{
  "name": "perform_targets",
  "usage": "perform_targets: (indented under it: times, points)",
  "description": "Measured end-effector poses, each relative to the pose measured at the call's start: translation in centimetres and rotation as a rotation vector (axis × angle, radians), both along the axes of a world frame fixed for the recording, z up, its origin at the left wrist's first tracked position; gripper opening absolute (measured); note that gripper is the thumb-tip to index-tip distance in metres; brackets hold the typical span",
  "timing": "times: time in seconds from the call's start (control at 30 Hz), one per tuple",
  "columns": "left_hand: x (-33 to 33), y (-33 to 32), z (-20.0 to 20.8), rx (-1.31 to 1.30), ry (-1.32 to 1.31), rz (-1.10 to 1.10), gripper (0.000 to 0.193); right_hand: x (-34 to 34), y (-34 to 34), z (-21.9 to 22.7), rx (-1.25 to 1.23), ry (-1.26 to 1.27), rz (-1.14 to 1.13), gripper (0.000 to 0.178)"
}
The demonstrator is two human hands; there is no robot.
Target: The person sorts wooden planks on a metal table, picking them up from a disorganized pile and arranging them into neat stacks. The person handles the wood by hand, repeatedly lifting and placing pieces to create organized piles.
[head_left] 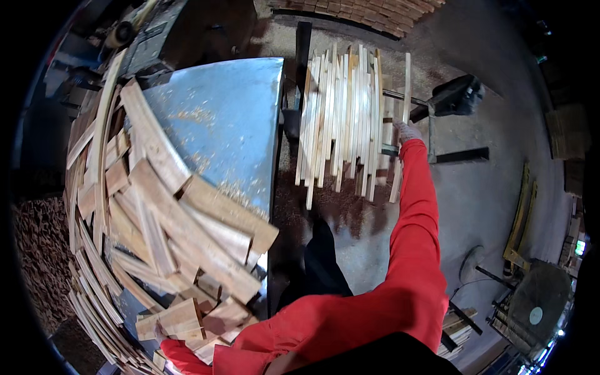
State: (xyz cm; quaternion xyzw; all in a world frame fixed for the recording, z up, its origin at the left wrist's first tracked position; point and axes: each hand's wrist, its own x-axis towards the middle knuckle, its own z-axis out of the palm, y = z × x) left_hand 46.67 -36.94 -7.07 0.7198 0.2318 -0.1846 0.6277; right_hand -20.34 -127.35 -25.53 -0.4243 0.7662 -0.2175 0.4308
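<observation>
My right hand [408, 132], at the end of an outstretched arm in a red sleeve, is closed around a long, thin wooden strip [407, 84]. This strip lies just right of a row of similar pale strips [340, 119] on a dark metal stand. At the lower left, my left hand [159, 332] grips the near edge of a short, wide wooden board [178, 320]; most of its fingers are hidden. Around that board lies a heap of loose planks [187, 231] at mixed angles.
A metal tabletop [219, 119] strewn with sawdust extends beyond the heap. Stacked wood [362, 14] stands at the far edge. To the right are a black metal frame [459, 156], yellow rails [520, 219] and a round-headed fan [539, 309]. Wood chips [40, 250] lie at the far left.
</observation>
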Motion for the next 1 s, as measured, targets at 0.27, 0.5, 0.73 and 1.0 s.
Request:
perform_targets:
  times: [0.27, 0.5, 0.73, 1.0]
  points:
    - [-0.8, -6.7, 2.8, 0.266, 0.002, -0.029, 0.042, 4.0, -7.5, -4.4, 0.122, 0.322, 0.406, 0.07]
    - [-6.2, 0.2, 1.3, 0.495, -0.265, -0.14, 0.046, 4.2, -4.9, -0.3, -0.291, 0.015, 0.278, 0.051]
    - [-15.4, -3.5, -1.3, 0.22, -0.348, 0.198, 0.05, 29.0, 19.6, 20.4, -0.949, -0.43, 1.229, 0.039]
    - [-21.1, -0.7, 3.8, 0.258, -0.365, 0.402, 0.092, 44.0, 66.9, 26.7, 0.065, -0.349, 2.452, 0.12]
